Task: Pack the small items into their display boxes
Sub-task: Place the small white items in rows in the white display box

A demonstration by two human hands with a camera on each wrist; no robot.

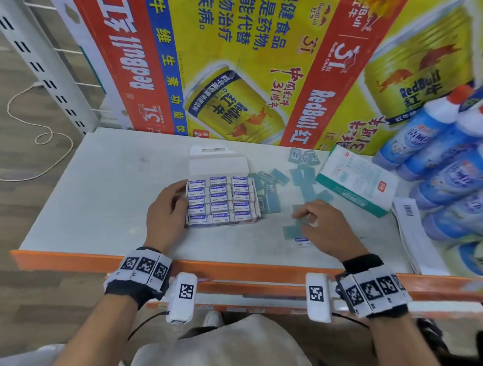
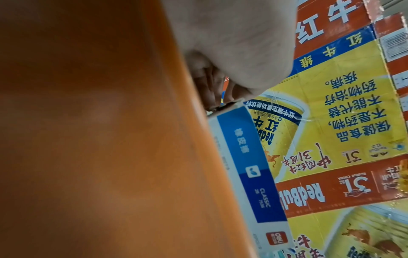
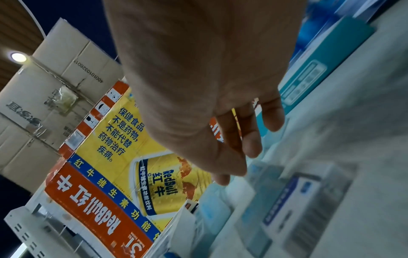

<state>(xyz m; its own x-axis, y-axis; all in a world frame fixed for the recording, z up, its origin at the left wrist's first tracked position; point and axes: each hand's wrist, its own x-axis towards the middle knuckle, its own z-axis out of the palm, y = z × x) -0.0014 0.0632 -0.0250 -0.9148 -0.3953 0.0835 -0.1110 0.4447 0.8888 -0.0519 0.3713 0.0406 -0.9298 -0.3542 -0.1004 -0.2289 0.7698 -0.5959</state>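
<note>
A white display box (image 1: 218, 164) sits mid-shelf with its lid flap up, and rows of blue-and-white wrapped erasers (image 1: 220, 199) fill it. My left hand (image 1: 181, 195) grips the box's left side, thumb at its far corner. In the left wrist view my curled fingers (image 2: 212, 94) meet the corner of the box's blue-striped wall (image 2: 249, 165). Several loose pale-blue erasers (image 1: 307, 179) lie scattered to the right of the box. My right hand (image 1: 306, 221) hovers over the nearest ones (image 1: 292, 232), fingers spread and holding nothing. The right wrist view shows its fingers (image 3: 253, 146) above a blurred eraser (image 3: 304, 206).
Red Bull cartons (image 1: 256, 56) wall off the back of the shelf. A white-and-teal box (image 1: 355, 182) lies at the right, with blue bottles (image 1: 452, 171) and barcode papers (image 1: 410, 224) beyond it. The orange shelf edge (image 1: 239, 269) runs in front. Bare shelf (image 1: 95, 190) lies left of the box.
</note>
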